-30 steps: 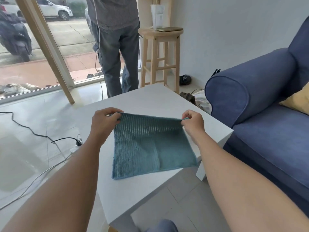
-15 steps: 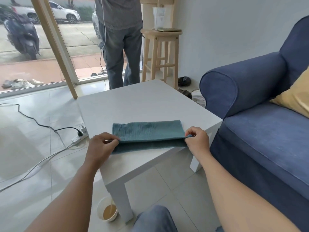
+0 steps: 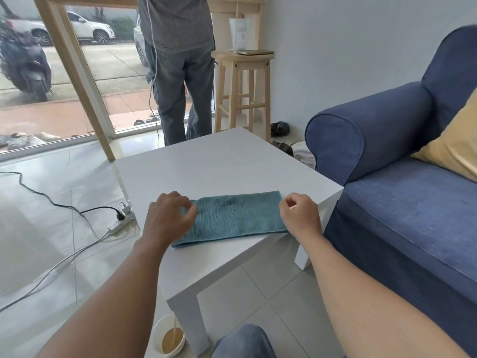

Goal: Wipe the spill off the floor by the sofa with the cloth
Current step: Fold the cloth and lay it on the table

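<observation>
A teal cloth point(image 3: 237, 215) lies folded in half as a long strip near the front edge of a white side table point(image 3: 219, 164). My left hand point(image 3: 167, 220) hovers over the cloth's left end with its fingers loosely spread and nothing pinched. My right hand point(image 3: 300, 215) sits just off the cloth's right end, fingers loosely curled and holding nothing. The blue sofa point(image 3: 400, 202) stands right of the table. On the floor by the table's near leg is a white cup point(image 3: 169, 337) with brown liquid. No spill shows on the visible tiles.
A white power strip point(image 3: 117, 224) and cables lie on the floor to the left. A person point(image 3: 178, 73) stands behind the table beside a wooden stool point(image 3: 242, 94). A yellow cushion point(image 3: 454, 148) rests on the sofa. My knee point(image 3: 242, 342) is at the bottom.
Both hands folded the cloth's far edge toward me, halving it on the table, then let go of its corners. The view has tilted down, showing the cup on the floor.
</observation>
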The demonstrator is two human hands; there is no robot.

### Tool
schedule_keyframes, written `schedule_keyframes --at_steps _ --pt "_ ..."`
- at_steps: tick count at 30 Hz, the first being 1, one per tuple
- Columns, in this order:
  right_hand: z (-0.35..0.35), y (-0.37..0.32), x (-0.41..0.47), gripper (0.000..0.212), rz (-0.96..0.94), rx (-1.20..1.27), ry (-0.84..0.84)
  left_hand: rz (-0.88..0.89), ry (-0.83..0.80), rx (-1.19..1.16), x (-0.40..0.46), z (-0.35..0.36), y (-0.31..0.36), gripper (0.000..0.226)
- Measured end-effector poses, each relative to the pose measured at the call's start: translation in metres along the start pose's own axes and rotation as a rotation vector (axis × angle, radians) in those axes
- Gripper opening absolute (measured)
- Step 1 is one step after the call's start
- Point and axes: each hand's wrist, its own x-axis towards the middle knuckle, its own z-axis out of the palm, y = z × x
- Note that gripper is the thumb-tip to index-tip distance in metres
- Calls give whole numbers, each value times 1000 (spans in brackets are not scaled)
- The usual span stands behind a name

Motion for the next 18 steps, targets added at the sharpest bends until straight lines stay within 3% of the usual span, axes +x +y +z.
schedule_keyframes --at_steps 4,10,14,18 --pt "7 -5 3 30 188 -224 -54 105 -164 -16 32 11 20 18" --pt "6 -12 -1 27 310 -148 -80 230 -386 102 79 47 79 41" --pt "2 -18 2 33 342 -100 -143 210 -610 56 97 75 106 47" --pt "-12 -22 13 39 403 -37 -261 223 -665 50 107 93 124 52"
